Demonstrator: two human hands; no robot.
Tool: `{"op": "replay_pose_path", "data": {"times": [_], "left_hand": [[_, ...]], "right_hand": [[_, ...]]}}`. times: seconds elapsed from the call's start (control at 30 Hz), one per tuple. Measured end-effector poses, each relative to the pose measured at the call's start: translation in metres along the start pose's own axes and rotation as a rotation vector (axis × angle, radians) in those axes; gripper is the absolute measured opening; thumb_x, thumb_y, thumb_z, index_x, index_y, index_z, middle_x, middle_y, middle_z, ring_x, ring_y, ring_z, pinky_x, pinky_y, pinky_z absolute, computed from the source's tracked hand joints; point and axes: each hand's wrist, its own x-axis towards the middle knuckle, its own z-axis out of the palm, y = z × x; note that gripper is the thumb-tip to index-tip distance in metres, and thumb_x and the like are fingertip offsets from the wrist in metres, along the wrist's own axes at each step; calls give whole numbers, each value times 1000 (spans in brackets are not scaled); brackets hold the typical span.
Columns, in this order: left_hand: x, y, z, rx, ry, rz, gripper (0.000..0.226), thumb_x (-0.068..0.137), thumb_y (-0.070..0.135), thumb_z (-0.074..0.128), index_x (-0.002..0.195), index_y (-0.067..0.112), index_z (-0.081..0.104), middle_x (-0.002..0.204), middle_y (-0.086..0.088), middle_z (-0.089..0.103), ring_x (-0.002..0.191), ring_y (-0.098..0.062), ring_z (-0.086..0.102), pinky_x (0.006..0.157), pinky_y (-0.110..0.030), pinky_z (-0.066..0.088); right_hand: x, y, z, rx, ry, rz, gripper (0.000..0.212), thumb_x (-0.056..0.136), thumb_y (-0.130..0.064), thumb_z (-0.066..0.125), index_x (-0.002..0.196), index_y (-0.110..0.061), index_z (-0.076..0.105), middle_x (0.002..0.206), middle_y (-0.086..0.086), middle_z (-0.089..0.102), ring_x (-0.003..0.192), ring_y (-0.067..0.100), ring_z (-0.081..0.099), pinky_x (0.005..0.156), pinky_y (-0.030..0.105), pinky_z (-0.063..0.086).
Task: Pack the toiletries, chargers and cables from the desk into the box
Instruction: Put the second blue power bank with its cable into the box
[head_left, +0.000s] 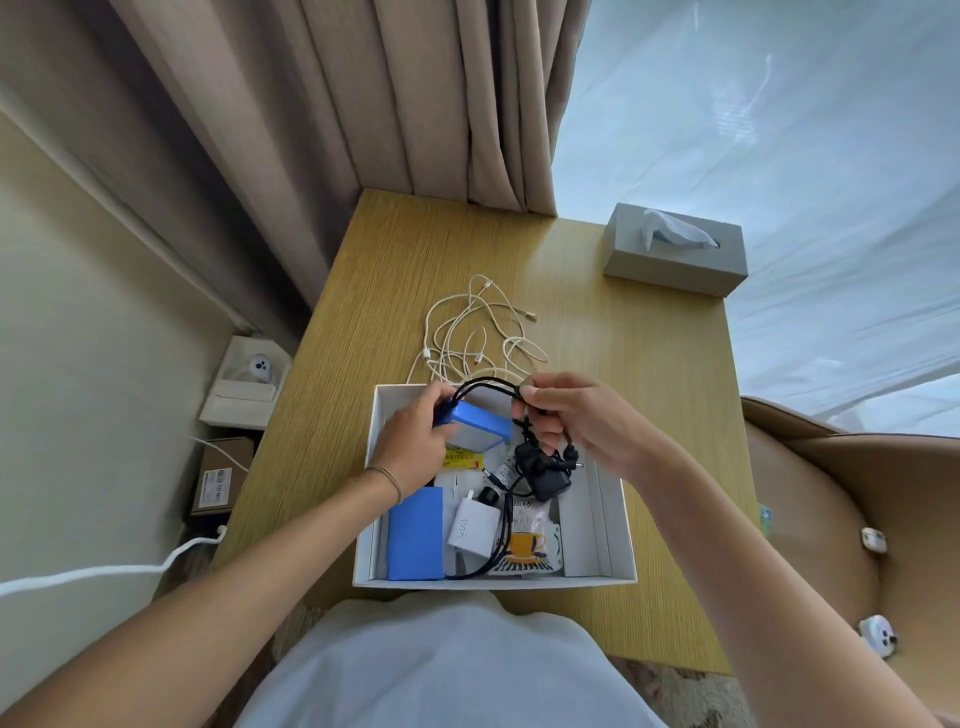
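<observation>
- Looks like a hotel room or bedroom
- Long beige curtains (332, 104) hang beside a sheer white drape (779, 156), window side
- Small wood-grain bench (597, 322) set against the curtains
- Grey tissue box (670, 260) on the bench corner
- Tan upholstered chair (841, 499) at right
- Patterned carpet (675, 691) underfoot

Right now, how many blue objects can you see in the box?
2. One blue block is at the far end of the white box, gripped by the left hand. The other lies near the front-left corner. Others may be hidden beneath.
</observation>
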Motion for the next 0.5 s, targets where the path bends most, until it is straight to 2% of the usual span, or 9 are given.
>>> {"op": "replay_pose_path", "data": {"times": [0.13,0.23,0.33,0.4,0.43,0.5], "left_hand": [[3,-4,-3,123,0,111,35,86,-6,64,103,22,53,102,3,65,95,-19,63,82,-38,55],[2,-7,0,235,-27,221,33,79,-14,61,88,17,54,96,4,56,85,-20,58,76,-41,53],[3,-11,1,413,-109,277,30,73,-20,53,75,10,53,95,0,49,76,-24,51,67,-44,50],[4,-13,0,495,-190,260,33,70,-21,53,76,11,54,100,0,48,79,-23,50,65,-37,47],[5,-15,-1,512,-234,257,35,70,-21,54,78,13,55,103,1,48,81,-20,49,64,-29,43],[6,-18,-2,518,-326,249,40,72,-21,54,85,16,59,112,2,50,84,-16,48,62,-15,33]], "right_hand": [[-1,-3,-2,-151,-99,-10,22,102,-9,51,90,0,67,57,3,34,55,18,33,54,26,34],[2,6,-1,-326,-146,81,21,99,-6,54,91,4,72,57,7,37,52,17,34,53,25,35],[10,20,5,-581,-173,174,19,96,-8,59,92,-3,77,53,3,45,50,16,41,55,23,41],[16,30,9,-737,-175,198,17,94,-13,63,94,-9,80,52,-3,51,50,12,45,55,19,42],[19,34,11,-821,-170,195,15,92,-17,66,94,-12,81,55,-6,55,52,10,48,57,19,43],[23,42,16,-985,-159,170,16,92,-22,68,100,-17,81,71,-10,67,66,9,59,70,25,49]]}}
